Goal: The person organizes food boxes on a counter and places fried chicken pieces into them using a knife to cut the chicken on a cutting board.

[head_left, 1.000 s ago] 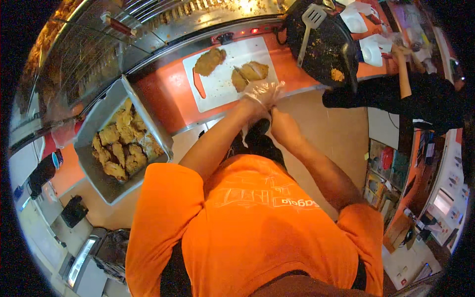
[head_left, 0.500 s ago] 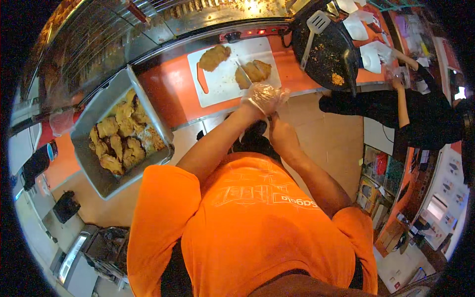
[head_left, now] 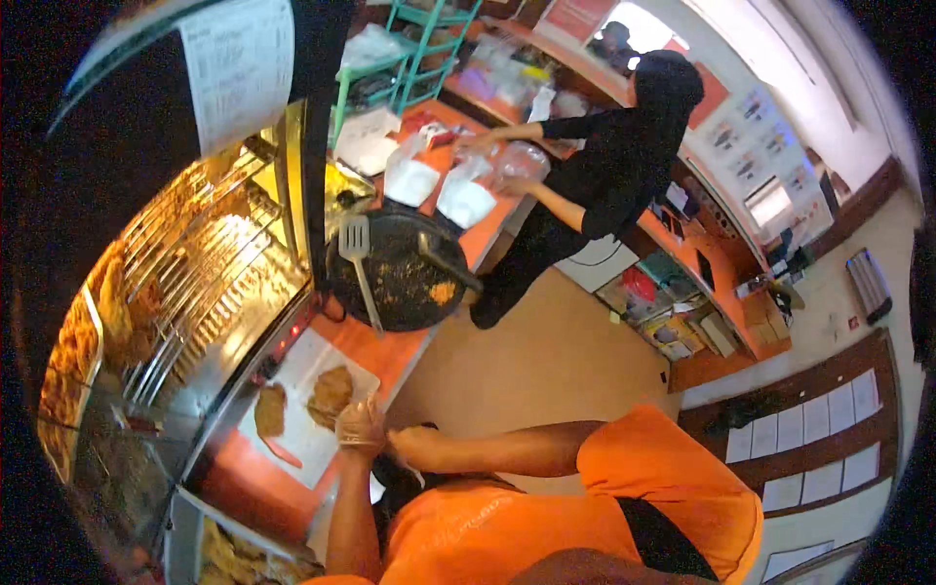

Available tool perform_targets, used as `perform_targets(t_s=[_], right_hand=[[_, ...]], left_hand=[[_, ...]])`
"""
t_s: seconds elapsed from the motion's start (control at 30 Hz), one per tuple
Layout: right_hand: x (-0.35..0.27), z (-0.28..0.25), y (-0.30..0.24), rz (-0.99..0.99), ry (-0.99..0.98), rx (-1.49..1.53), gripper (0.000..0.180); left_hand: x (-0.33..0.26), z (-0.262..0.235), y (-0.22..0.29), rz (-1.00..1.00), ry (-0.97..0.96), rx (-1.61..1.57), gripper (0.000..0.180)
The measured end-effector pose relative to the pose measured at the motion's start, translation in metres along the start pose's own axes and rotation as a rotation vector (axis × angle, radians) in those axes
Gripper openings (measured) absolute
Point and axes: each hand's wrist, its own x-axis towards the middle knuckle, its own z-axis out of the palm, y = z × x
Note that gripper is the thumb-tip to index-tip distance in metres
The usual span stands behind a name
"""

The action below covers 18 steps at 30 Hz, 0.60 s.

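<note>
Pulling at that thin clear glove on your left hand [head_left: 361, 426] is where this can slip: your right hand [head_left: 414, 447] sits against it at the wrist side, and if the film snags or tears you end up with bare skin beside food. Your left fingers look loosely curled together inside the glove; whether your right fingertips actually pinch the cuff I cannot tell, since they are small and partly hidden. The hands meet just past the edge of the white cutting board [head_left: 300, 441], which lies at about nine o'clock from them, so a sudden release could swing a hand into the breaded cutlets [head_left: 331, 392] and push one off the board toward the orange counter [head_left: 395, 353]. Moving outward, your left forearm rises almost straight from six o'clock, while your right forearm comes in nearly level from three o'clock, elbow bent by your orange shirt [head_left: 546, 526]. Farther off at twelve o'clock sits a dark round pan [head_left: 405, 283] with a spatula [head_left: 355, 244], and beyond it a person in black [head_left: 604, 175] works at the counter, well apart from you.
</note>
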Motion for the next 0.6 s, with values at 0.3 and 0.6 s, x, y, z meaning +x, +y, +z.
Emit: perform_targets(t_s=[0.3,0.6], right_hand=[[-0.001,0.032,0.038,-0.062,0.027,-0.005,0.021],[0.006,0.061,0.030,-0.056,0.137,0.021,0.022]], left_hand=[[-0.005,0.013,0.018,0.010,0.190,-0.020,0.023],[-0.029,0.059,-0.008,-0.049,-0.213,-0.021,0.041]])
